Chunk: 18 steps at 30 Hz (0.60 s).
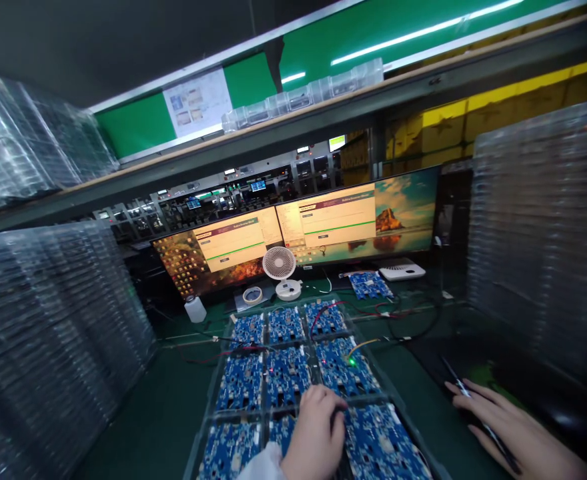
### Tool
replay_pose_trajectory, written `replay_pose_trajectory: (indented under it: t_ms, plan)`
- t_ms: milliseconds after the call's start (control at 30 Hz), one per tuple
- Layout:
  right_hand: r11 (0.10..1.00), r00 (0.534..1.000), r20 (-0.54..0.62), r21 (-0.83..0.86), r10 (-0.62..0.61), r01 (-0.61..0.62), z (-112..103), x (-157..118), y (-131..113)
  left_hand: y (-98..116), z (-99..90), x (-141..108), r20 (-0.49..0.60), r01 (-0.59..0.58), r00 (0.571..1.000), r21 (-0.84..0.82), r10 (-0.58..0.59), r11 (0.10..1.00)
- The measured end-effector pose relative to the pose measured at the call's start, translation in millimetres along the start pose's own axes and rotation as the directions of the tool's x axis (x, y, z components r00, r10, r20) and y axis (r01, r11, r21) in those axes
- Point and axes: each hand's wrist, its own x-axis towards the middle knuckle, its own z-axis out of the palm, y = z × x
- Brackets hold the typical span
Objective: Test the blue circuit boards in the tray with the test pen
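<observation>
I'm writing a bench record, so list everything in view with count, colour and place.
Boards in the tray: nine visible, blue, three rows
Tray: one, translucent, bench centre
Loose board: one, blue, beyond the tray
Pen-like tool: one, dark, in the right hand
Wires: several, red, yellow, black, white, around the boards
Fan: one, white, before the monitors
Tape roll: one, pale, left of the fan
Bottle: one, white, far left
Flat device: one, white, far right
Monitors: two, lit, behind
Plastic stacks: three, clear-greyish, both sides and upper left
Shelf: one, grey, overhead, bearing clear trays
Background equipment: uncountable, blurred
Hands: left over the tray; right beside it
</observation>
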Motion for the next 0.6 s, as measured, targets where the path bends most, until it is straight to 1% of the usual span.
replay_pose_trajectory:
  t_ms: [33,167,233,300,433,567,600]
  plan:
    - [1.0,0.999,0.033,-0.027,-0.011,0.012,0,-1,1,0,0.0,0,-0.003,-0.004,1.0,0.007,0.004,1.0]
    - [0.998,0.999,-0.039,-0.069,-0.015,0.012,-5,-1,-7,2,-0.2,-1,-0.005,-0.021,1.0,0.033,0.021,0.999]
    - [0.998,0.997,-0.075,-0.053,-0.017,0.013,-9,0,-13,3,0.0,-2,0.005,-0.025,1.0,0.036,0.024,0.999]
    - [1.0,0.996,-0.088,-0.026,-0.013,0.011,-11,0,-17,4,0.6,-3,0.01,-0.03,1.0,0.034,0.03,0.999]
    - [1.0,0.993,-0.118,0.0,-0.009,0.009,-12,-1,-17,4,2.2,-3,0.013,-0.033,0.999,0.03,0.032,0.999]
    - [1.0,0.985,-0.17,-0.007,-0.009,0.008,-15,0,-19,2,2.4,-2,0.009,-0.02,1.0,0.029,0.019,0.999]
    - [1.0,0.982,-0.191,0.004,0.007,-0.006,-16,1,-21,2,2.4,-2,0.004,-0.02,1.0,0.028,0.02,0.999]
